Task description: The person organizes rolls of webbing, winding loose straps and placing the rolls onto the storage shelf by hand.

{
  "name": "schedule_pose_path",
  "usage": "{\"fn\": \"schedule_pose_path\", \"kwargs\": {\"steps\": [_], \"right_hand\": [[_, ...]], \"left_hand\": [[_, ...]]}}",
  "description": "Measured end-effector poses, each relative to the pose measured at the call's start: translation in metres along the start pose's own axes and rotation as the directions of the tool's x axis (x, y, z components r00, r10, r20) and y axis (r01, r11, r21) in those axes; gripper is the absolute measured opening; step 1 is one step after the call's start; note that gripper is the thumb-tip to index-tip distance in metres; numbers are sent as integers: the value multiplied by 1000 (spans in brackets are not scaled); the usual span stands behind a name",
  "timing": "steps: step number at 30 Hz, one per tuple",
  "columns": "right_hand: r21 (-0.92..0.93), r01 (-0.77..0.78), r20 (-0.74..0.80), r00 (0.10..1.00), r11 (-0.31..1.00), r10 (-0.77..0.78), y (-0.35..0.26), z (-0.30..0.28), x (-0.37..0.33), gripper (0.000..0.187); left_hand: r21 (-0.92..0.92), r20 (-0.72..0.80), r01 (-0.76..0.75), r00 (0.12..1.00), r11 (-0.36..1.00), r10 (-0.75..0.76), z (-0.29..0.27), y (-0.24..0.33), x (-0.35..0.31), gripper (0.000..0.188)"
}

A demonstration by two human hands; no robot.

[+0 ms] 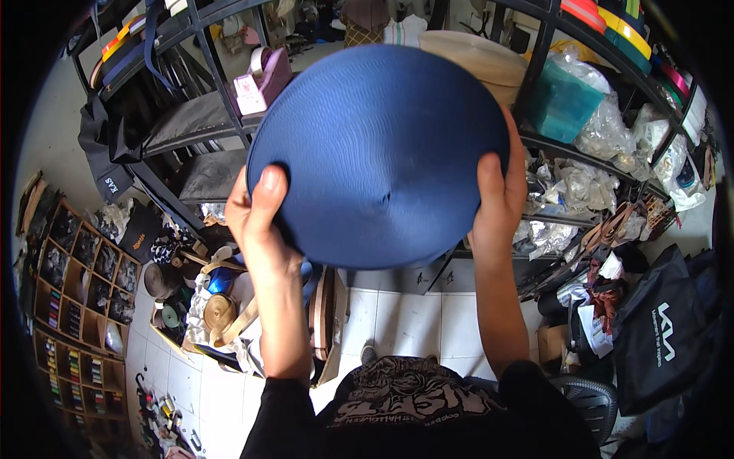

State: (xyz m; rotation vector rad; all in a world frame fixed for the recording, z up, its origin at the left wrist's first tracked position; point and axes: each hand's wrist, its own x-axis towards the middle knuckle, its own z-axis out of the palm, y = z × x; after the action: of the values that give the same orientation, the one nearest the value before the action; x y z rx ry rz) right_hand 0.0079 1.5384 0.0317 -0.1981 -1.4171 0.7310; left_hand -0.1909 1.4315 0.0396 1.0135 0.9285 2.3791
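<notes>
A teal bin (564, 105) and purple tape dispenser (275, 78) occupy dark shelves (197, 121).

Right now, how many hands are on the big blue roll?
2: left hand on the left edge of the blue roll, right hand on its right edge. Each is partly hidden behind it.

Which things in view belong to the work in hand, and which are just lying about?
In the work:
navy roll, held upright by its sides
left hand
right hand

Lying about:
teal bin
small tan roll
black bag, at right
chair
</notes>
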Motion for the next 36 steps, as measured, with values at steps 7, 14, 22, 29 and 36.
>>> {"fn": "schedule_pose_path", "kwargs": {"steps": [7, 14, 22, 29, 36], "right_hand": [[202, -148, -89, 982, 968, 168, 17, 31, 1, 56], [259, -94, -214, 965, 961, 152, 25, 56, -5, 53], [260, -173, -225, 946, 950, 234, 59, 34, 14, 48], [253, -377, -244, 867, 891, 435, 51, 3, 112, 35], [106, -465, -341, 813, 879, 471, 70, -11, 203, 30]], "left_hand": [[-178, -132, 76, 986, 981, -101, 9, -25, 18, 58], [-362, -139, 115, 975, 925, -175, 26, -40, 23, 59], [-288, -111, 138, 978, 948, -176, 41, -58, 22, 52], [-323, 342, 388, 898, 863, -276, 84, -48, 89, 41], [-122, 653, 461, 704, 879, -279, 98, -84, 182, 36]]}}
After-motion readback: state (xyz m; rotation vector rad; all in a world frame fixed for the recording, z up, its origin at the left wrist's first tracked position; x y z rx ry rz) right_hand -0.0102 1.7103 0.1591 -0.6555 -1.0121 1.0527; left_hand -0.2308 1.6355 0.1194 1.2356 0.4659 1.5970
